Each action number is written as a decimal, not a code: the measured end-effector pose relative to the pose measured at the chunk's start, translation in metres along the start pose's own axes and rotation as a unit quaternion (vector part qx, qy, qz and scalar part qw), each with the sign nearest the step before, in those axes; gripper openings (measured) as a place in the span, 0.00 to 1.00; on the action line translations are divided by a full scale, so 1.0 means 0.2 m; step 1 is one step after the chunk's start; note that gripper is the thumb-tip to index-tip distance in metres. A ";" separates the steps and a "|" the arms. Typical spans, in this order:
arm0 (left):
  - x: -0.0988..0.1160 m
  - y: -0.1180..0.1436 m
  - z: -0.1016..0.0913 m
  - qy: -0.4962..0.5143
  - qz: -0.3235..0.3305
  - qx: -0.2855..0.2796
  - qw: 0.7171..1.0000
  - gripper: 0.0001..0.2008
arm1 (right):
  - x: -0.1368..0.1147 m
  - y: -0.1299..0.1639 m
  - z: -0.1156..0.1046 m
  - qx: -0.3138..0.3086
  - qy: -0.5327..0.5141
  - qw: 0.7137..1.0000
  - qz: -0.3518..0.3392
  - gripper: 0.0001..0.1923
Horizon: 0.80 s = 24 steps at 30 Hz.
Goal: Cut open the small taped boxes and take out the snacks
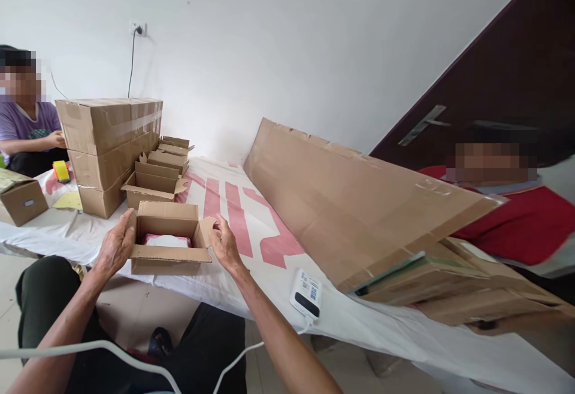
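Observation:
In front of me, near the table's edge, stands an open cardboard box with its flaps up or folded outward. Inside lies a pink and white package. My left hand holds the left end of the box, with its fingers along the side flap. On the opposite end, my right hand has the right flap between thumb and curled fingers. Just behind this box is another open cardboard box, and more open boxes line up farther back.
Taped cartons are stacked at the left, by a yellow tape dispenser and a person in purple. A large cardboard sheet leans at the right, before a person in red. A cabled white device lies near the front edge.

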<state>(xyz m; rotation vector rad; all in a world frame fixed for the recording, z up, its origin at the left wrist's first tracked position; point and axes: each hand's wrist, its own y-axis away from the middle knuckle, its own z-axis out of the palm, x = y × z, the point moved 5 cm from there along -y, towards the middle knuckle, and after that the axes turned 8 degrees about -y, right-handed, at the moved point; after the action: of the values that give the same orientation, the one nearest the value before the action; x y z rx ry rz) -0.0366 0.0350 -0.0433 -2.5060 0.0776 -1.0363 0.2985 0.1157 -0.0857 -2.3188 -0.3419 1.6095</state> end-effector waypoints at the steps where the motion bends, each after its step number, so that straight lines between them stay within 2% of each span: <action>1: 0.02 0.01 -0.01 -0.021 -0.003 0.003 1.000 0.33 | 0.01 0.02 0.00 0.004 0.000 1.000 -0.005 0.37; 4: 0.08 0.05 -0.03 -0.079 -0.012 0.010 0.997 0.38 | 0.03 0.07 0.01 0.020 -0.020 1.000 0.001 0.41; 9: 0.15 0.10 -0.07 -0.100 -0.011 -0.013 0.995 0.40 | 0.04 0.15 -0.01 0.045 -0.078 0.996 0.027 0.42; 16: 0.11 0.19 -0.07 -0.071 0.004 0.046 0.996 0.42 | 0.02 0.24 -0.04 0.052 -0.081 0.995 0.040 0.42; 24: 0.06 0.23 -0.05 -0.026 -0.012 0.066 0.997 0.45 | -0.01 0.33 -0.03 0.063 -0.076 0.995 0.028 0.42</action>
<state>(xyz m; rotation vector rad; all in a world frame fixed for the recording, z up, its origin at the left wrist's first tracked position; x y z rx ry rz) -0.0293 -0.0137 -0.0470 -2.4180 -0.0343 -0.9531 0.3057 0.0540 -0.1069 -2.1372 -0.2045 1.7858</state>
